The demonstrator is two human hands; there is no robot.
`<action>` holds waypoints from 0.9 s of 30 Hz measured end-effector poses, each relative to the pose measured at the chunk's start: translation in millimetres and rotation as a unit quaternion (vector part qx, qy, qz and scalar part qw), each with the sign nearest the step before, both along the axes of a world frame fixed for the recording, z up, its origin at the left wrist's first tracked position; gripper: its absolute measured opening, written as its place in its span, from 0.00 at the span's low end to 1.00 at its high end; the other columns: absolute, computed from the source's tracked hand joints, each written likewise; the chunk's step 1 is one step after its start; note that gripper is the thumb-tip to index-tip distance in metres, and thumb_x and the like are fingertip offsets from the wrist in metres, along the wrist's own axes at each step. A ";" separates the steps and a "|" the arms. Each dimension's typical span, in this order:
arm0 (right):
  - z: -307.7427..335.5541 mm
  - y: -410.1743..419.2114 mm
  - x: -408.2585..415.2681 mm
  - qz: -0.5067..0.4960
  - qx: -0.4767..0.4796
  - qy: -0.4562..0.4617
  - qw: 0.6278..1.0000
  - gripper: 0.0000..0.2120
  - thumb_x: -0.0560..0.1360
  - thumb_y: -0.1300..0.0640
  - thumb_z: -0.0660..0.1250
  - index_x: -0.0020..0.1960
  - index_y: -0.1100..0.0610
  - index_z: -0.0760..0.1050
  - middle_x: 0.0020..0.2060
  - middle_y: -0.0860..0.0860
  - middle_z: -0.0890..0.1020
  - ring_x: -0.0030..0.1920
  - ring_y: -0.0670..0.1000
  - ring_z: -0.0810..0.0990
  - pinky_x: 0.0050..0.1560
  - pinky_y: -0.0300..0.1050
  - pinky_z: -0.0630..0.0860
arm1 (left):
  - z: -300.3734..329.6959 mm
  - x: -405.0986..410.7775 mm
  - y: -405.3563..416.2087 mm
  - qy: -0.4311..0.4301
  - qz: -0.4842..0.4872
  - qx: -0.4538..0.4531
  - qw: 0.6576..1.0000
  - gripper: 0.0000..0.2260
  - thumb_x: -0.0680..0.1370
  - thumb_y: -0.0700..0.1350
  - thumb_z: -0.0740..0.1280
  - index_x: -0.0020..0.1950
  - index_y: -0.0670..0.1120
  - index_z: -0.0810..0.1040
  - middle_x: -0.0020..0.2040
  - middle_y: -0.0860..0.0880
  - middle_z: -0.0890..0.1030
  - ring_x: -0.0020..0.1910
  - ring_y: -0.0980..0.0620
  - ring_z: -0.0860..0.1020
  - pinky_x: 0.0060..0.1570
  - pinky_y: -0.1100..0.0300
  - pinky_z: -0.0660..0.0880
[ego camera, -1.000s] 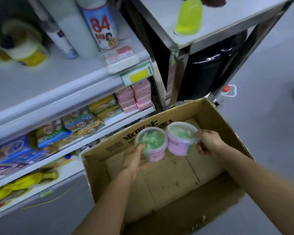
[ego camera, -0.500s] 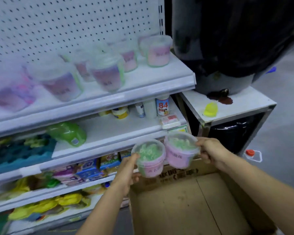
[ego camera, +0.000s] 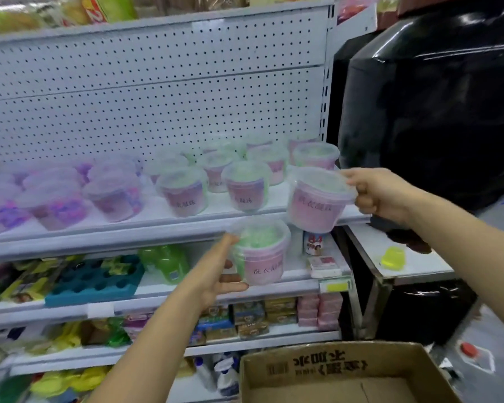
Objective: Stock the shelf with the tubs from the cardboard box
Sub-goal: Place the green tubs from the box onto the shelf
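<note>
Head view: my right hand [ego camera: 373, 193] pinches the rim of one tub [ego camera: 317, 199], now raised from over the box [ego camera: 344, 373] to the shelf [ego camera: 169, 225] edge; my left hand [ego camera: 216, 274] grips the second tub [ego camera: 261, 251], lifted just below that shelf.

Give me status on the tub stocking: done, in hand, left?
Done: rows of tubs already stand on the shelf. In hand: the left hand holds one tub below shelf level, and the right hand holds another tub at the shelf's right end. Left: place both. The visible part of the cardboard box shows no tubs.
</note>
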State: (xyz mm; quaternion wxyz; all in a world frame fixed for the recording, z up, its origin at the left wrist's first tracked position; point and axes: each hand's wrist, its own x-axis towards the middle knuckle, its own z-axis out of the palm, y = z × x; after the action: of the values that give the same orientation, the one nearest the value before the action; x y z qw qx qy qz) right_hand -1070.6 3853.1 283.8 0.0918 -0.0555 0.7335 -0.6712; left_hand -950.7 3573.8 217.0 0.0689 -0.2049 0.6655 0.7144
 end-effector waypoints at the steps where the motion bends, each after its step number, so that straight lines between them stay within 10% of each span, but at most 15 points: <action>1: 8.9 -5.3 -8.6 -0.021 -0.001 0.009 1.000 0.18 0.75 0.62 0.57 0.61 0.56 0.78 0.22 0.46 0.67 0.21 0.45 0.58 0.22 0.33 0.54 | 4.4 -3.1 -1.7 0.002 0.001 0.005 1.000 0.14 0.76 0.56 0.64 0.56 0.49 0.72 0.53 0.43 0.70 0.48 0.38 0.78 0.51 0.45 0.79; 27: 4.9 -54.0 -91.4 -0.138 0.175 0.011 0.975 0.21 0.79 0.66 0.53 0.69 0.56 0.71 0.34 0.55 0.71 0.30 0.51 0.65 0.27 0.43 0.64 | 29.5 -31.9 -25.1 0.048 0.011 0.050 0.998 0.23 0.74 0.58 0.65 0.65 0.48 0.72 0.53 0.40 0.73 0.53 0.36 0.78 0.48 0.45 0.81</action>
State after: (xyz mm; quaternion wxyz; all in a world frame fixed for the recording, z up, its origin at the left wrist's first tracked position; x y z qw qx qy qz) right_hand -1161.9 3799.0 288.7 -0.0017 0.0555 0.8413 -0.5377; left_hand -982.6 3548.7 246.6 0.0392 -0.1741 0.6288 0.7568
